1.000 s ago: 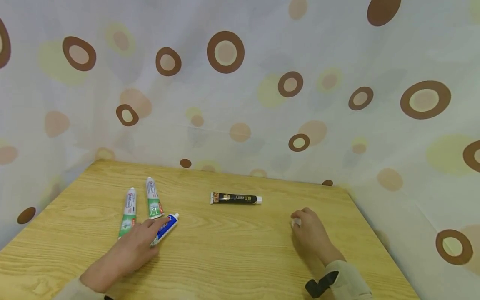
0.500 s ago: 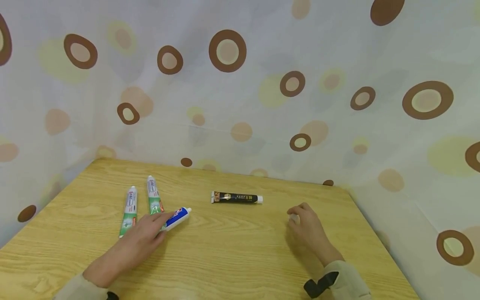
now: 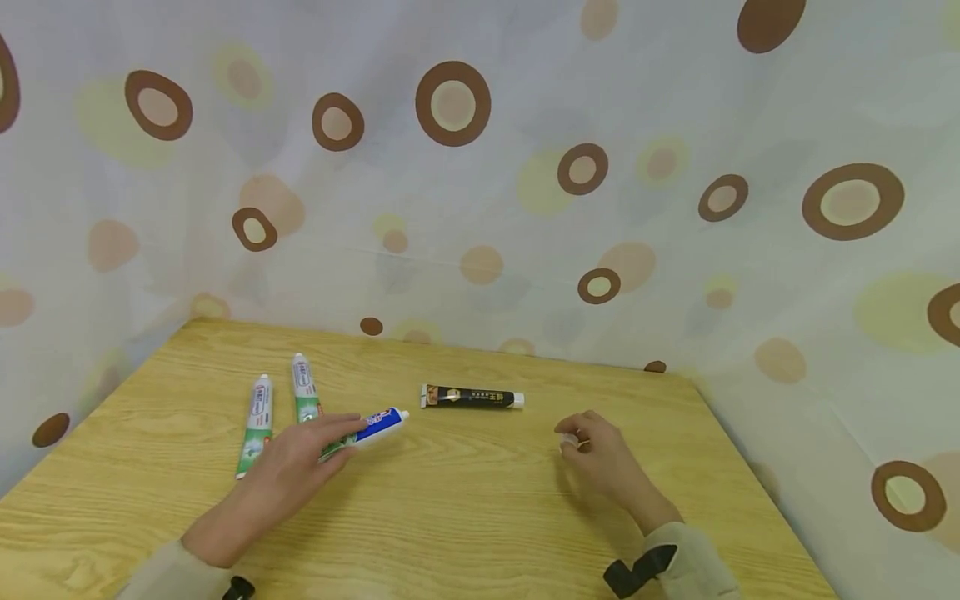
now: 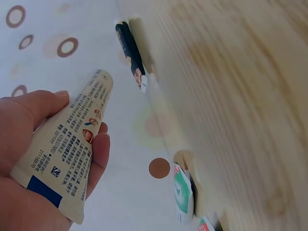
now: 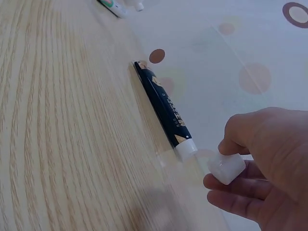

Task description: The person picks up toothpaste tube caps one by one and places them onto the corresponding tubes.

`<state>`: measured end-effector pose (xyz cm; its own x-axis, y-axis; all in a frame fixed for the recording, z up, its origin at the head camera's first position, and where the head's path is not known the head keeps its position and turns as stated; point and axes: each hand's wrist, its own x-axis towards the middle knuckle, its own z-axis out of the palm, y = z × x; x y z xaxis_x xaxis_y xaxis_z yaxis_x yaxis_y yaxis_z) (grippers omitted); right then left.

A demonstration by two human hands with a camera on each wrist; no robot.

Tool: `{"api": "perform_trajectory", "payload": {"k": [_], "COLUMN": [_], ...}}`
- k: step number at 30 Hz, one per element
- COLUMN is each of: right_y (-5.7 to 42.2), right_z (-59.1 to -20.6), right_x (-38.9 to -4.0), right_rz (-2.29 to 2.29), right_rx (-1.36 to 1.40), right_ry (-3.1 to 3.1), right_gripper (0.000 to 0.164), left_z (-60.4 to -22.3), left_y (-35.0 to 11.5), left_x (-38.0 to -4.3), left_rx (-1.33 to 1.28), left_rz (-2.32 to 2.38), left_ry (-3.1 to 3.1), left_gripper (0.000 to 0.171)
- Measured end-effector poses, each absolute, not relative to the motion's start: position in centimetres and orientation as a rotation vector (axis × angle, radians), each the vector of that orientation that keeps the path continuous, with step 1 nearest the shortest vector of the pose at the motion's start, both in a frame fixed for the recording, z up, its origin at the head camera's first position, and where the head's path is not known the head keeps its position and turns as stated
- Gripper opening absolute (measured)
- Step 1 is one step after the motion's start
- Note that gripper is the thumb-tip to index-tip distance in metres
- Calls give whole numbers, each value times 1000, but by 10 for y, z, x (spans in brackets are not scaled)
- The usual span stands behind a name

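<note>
Head view: I see the blue-and-white tube (image 3: 381,426) in the left hand (image 3: 296,457), narrow end pointing right, above the worktop (image 3: 450,525), beside two green-and-white tubes (image 3: 257,417).
Left-hand grip: Thumb and fingers are curled round the tube's body from opposite sides.
Right-hand grip: The right hand (image 3: 603,462) pinches a small white piece (image 5: 226,167), perhaps a cap, well apart from the tube.
Tube handling: I judge it light, soft and easily squeezed, its smooth skin a little slippery; I favour a gentle mid-body hold.
White-piece handling: Probably stiff, nearly weightless and easy to drop; best pinched by its sides.
Tube lettering: I make out fine Chinese print, a square code (image 4: 56,172) and a number resembling 2116970; the front logo stays unreadable.
Black tube (image 3: 468,398): Gold characters, 王 among them; it lies toward the back, white cap (image 5: 186,149) to the right.
Green tubes' lettering: Too small for me.
</note>
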<state>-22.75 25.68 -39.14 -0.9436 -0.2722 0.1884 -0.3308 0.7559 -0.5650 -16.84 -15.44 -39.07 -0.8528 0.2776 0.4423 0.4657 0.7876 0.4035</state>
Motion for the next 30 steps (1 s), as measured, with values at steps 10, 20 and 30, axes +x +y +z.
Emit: {"api": "perform_trajectory", "payload": {"k": [10,20,30], "right_y": [251,243,236], "right_z": [-387,-379,-373], "right_x": [-225,-220,-218], "right_rz": [1094,1470,1696], "right_rx": [379,388,339], "right_ry": [-2841,-2771,-2687], "right_gripper": [23,23,32], "left_z": [-386,-377,-368], "left_y": [-147,-137,-128], "left_x": [-174,-181,-184], "left_rx": [-554,-593,-698], "left_rz": [-856,-930,-1026], "left_ry": [-2642,-2601,-2642], "left_gripper": [34,31,35]}}
